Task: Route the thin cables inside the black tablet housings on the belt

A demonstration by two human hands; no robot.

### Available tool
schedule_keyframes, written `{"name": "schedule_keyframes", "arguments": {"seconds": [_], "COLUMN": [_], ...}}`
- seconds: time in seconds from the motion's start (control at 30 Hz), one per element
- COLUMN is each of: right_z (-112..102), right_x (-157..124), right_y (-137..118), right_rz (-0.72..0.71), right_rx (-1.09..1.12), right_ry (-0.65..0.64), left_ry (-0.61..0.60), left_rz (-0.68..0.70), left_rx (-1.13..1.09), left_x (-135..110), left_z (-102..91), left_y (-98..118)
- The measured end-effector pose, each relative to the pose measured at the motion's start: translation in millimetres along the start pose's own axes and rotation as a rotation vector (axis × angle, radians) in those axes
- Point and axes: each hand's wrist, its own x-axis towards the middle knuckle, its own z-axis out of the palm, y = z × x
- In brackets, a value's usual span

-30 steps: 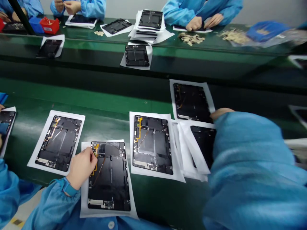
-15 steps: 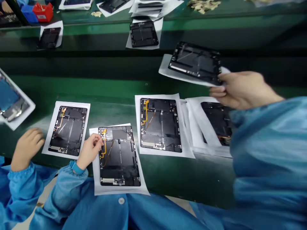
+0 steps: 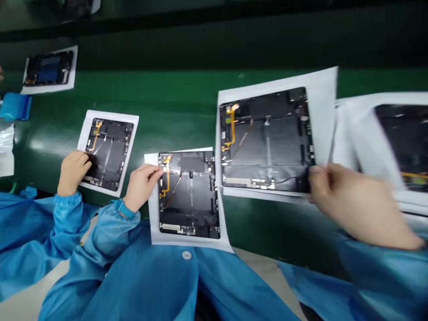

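My right hand (image 3: 351, 200) grips the lower right corner of a tablet housing (image 3: 267, 142) with an orange ribbon cable, together with its white paper sheet (image 3: 321, 116). This housing covers the spot just right of the one before me. My left hand (image 3: 142, 185), with a blue wristband, is closed in a pinch at the upper left edge of a second tablet housing (image 3: 190, 196), by its orange ribbon cable (image 3: 167, 176). Whatever lies between those fingertips is too small to make out. That housing lies on white paper overhanging the green bench's front edge.
A co-worker's hand (image 3: 74, 171) touches another tablet housing (image 3: 110, 156) on the left. Farther back lies a housing with a blue panel (image 3: 50, 69). At the right edge, another housing (image 3: 404, 147) lies partly under white sheets (image 3: 364, 129). The green bench (image 3: 160, 98) runs across.
My right hand has brought its tablet housing down from the back, hiding the one that lay there. My left hand stays at the same edge. The co-worker's hand has reached the left housing. The view has shifted.
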Motion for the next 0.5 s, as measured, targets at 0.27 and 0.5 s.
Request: {"name": "schedule_keyframes", "arguments": {"seconds": [0.27, 0.5], "right_z": [-20, 16], "right_x": [-32, -20], "right_y": [-77, -209], "right_rz": [-0.370, -0.844], "right_rx": [0.131, 0.428], "right_ry": [0.207, -0.338], "left_ry": [-0.012, 0.028], "left_rz": [-0.024, 0.022], "left_rx": [0.045, 0.021], "left_x": [0, -2], "left_z": [-3.1, -3.7], "left_y": [3, 4]}}
